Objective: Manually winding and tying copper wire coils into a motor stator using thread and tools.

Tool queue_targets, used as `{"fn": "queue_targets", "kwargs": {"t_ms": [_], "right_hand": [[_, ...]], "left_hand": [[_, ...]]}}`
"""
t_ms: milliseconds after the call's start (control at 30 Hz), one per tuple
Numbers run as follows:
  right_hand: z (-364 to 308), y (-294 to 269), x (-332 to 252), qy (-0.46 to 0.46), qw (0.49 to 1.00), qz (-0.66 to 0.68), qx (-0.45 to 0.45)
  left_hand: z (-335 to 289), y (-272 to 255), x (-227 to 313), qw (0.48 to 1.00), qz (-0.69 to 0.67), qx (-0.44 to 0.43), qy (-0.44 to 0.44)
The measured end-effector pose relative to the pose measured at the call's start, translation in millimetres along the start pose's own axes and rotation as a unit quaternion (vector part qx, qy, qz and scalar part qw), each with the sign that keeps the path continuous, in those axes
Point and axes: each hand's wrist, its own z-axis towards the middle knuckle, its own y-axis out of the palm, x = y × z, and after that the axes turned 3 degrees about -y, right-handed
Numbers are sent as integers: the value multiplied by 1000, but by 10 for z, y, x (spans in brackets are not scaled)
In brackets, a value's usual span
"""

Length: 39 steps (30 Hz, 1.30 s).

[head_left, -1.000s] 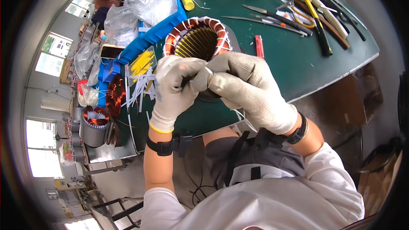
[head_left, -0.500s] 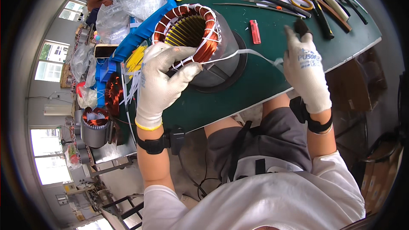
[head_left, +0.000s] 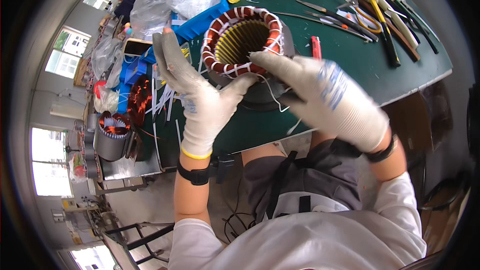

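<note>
A motor stator stands upright on the green bench, its copper winding ring wrapped with white lacing. Yellow slot strips line the bore. My left hand, in a whitish glove, is open at the ring's near left, fingers raised and thumb tip by the near edge. Over the near right side reaches my right hand, gloved and blurred. Its forefinger stretches onto the ring, with the thumb lower and apart. White lacing cord loops slackly from the ring toward that hand; a loose end shows below. The right palm and other fingers are partly hidden.
A red lighter lies right of the stator. Files, scissors and a hammer lie farther right. Blue bins with plastic bags, white strips and a smaller stator are at left.
My right hand has come left to the winding ring, and the taut cord has gone slack. My left hand has let go of the ring and spread its fingers.
</note>
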Motion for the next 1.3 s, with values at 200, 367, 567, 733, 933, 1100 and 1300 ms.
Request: {"fn": "queue_targets", "kwargs": {"t_ms": [200,367,567,733,933,1100,1300], "right_hand": [[918,-269,137,-118,916,-254,-286],[910,-182,221,-24,962,-123,-244],[211,-191,313,26,854,497,151],[-321,-190,532,-45,991,28,127],[-354,123,496,-88,995,-34,24],[-472,160,365,147,817,528,178],[-390,207,467,143,692,674,218]], "left_hand": [[-165,117,-54,996,11,82,-20],[-80,95,-31,998,5,65,-11],[262,-69,-24,981,-119,-130,81],[269,-98,-17,955,-173,-243,0],[259,-62,5,954,-184,-238,-1],[250,-51,36,959,-168,-228,12],[244,-55,31,959,-193,-206,-10]]}}
